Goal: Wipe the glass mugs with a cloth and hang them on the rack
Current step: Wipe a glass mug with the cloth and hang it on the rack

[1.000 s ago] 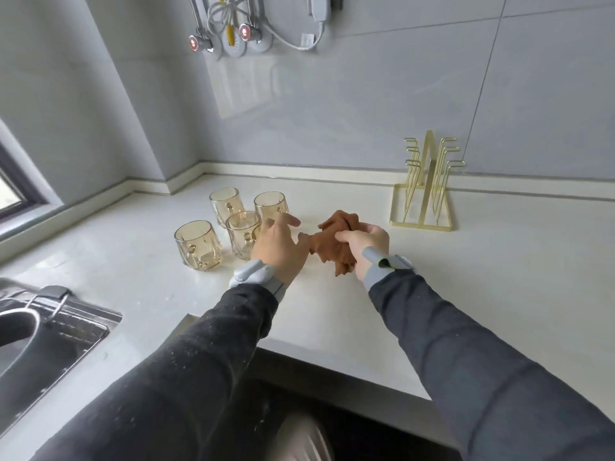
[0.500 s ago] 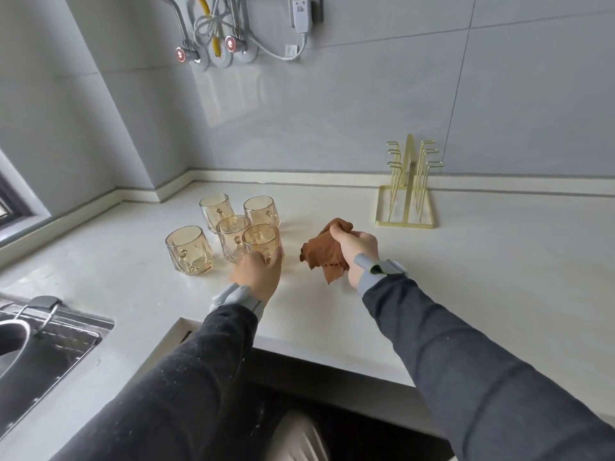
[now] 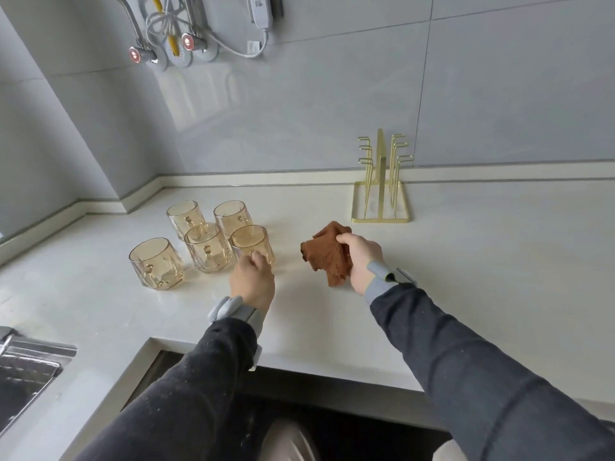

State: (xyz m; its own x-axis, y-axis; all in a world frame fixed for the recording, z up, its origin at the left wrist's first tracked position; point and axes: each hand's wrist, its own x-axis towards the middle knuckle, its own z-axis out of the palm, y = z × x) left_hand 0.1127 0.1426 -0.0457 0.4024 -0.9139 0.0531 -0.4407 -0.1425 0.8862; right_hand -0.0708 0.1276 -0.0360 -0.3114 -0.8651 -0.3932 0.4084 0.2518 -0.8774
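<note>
Nearest me, my left hand (image 3: 253,281) touches the front mug (image 3: 249,241), but I cannot tell whether its fingers have closed. My right hand (image 3: 361,261) is well apart to the right and grips the cloth (image 3: 327,256). The rack (image 3: 380,181) stands beyond, rightward, so I judge the mug must go right.

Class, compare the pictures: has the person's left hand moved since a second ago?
Yes. Judged against the gold rack, the left hand has drawn leftward, away from the brown cloth it touched, and now curls its fingers at the front mug.
</note>
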